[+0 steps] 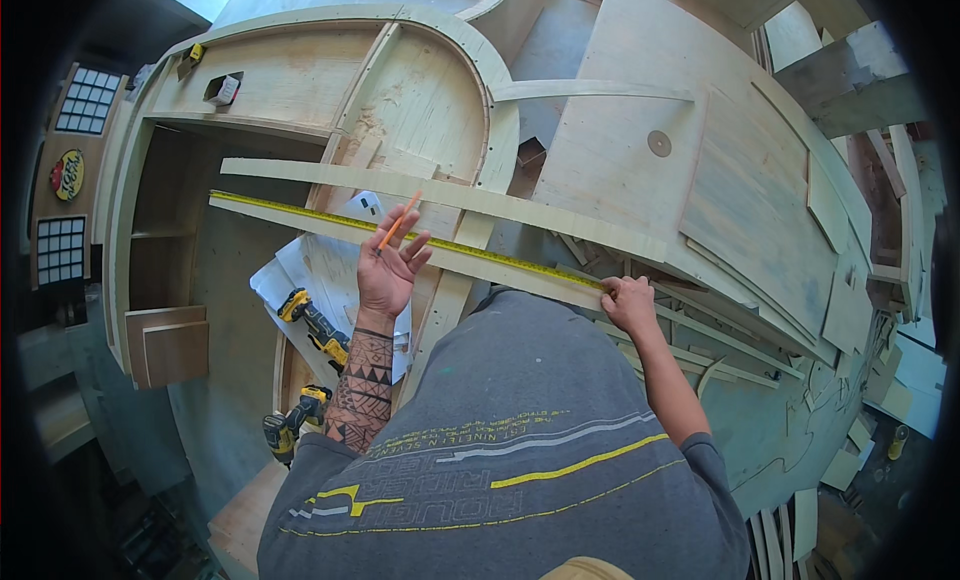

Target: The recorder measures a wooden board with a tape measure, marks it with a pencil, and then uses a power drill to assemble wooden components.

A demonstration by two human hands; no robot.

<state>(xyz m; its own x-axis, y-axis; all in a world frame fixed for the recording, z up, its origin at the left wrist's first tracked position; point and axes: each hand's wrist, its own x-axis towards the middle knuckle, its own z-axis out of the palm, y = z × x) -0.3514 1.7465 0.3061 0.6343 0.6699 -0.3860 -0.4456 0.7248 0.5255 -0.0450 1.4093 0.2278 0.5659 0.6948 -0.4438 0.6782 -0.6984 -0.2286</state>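
Observation:
My left hand [388, 270] is raised palm up over a long plywood strip [500, 271], with an orange pencil [400, 222] held between its fingers. A yellow tape measure [455, 248] lies stretched along that strip, from its far left end to my right hand [628, 302]. The fingers of my right hand are closed around the tape's right end at the strip; the tape's case is not visible there. Just beyond, a second, slightly curved wooden strip [560, 216] runs nearly parallel to the first.
Two yellow-and-black power tools, a nearer one [290, 425] and a farther one [315, 325], lie left of me by white sheets [285, 275]. A rounded plywood frame [500, 130] stands ahead. Large plywood panels [750, 180] are at right, loose strips [735, 352] below them.

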